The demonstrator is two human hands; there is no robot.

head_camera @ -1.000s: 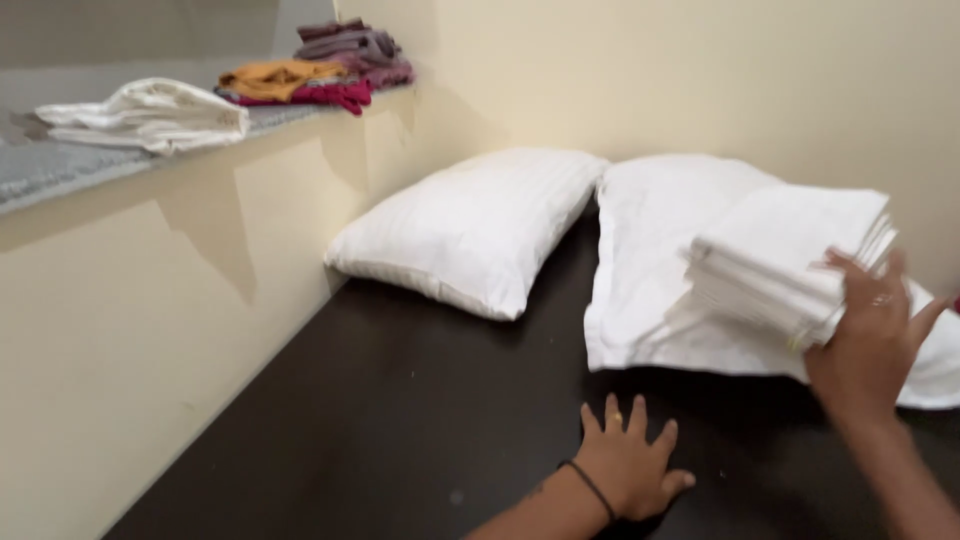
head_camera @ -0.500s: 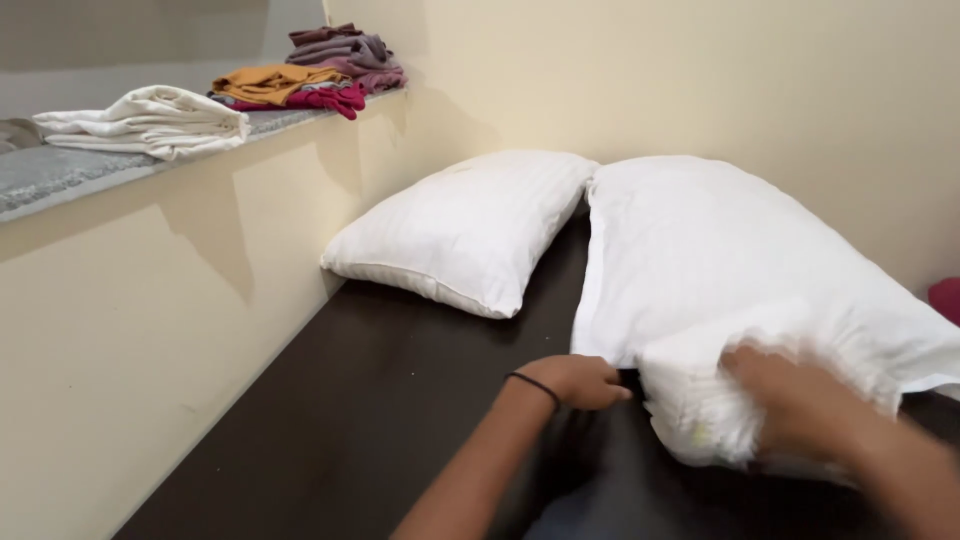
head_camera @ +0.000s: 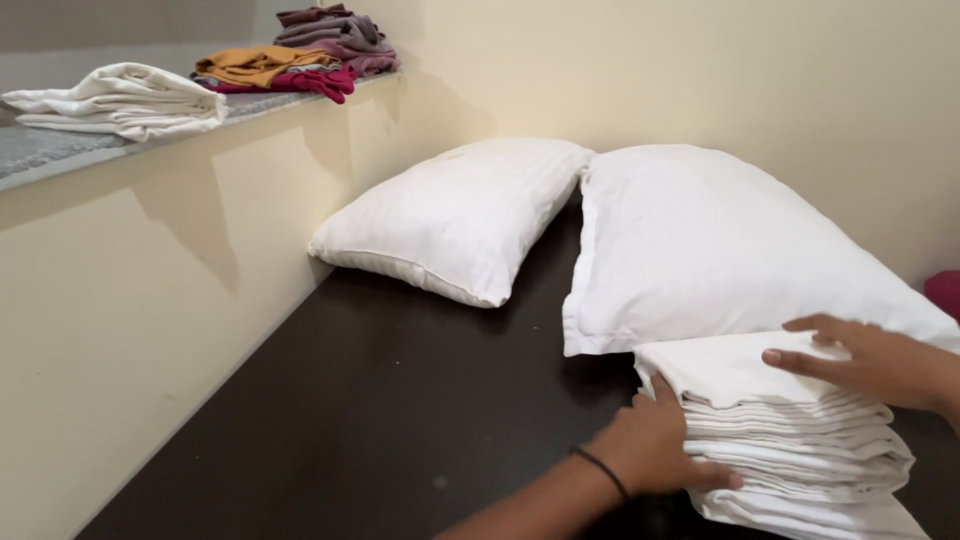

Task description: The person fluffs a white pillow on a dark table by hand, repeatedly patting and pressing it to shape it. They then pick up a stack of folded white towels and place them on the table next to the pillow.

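Head view: I see my left hand (head_camera: 655, 450) pressed flat, fingers together, against the folded white sheet (head_camera: 790, 430), which lies on the dark bed (head_camera: 400, 400) just before the right pillow (head_camera: 720, 250). My right hand (head_camera: 880, 362) rests spread on top. Sheet set down, not unfolded.

matt white cloth sheet stack (head_camera: 790, 430), smooth dark bed surface (head_camera: 380, 400)

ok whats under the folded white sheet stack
The folded white sheet stack rests on the dark surface, its far edge against the right pillow. The right hand lies on top, the left hand at its side. Anything beneath is covered.
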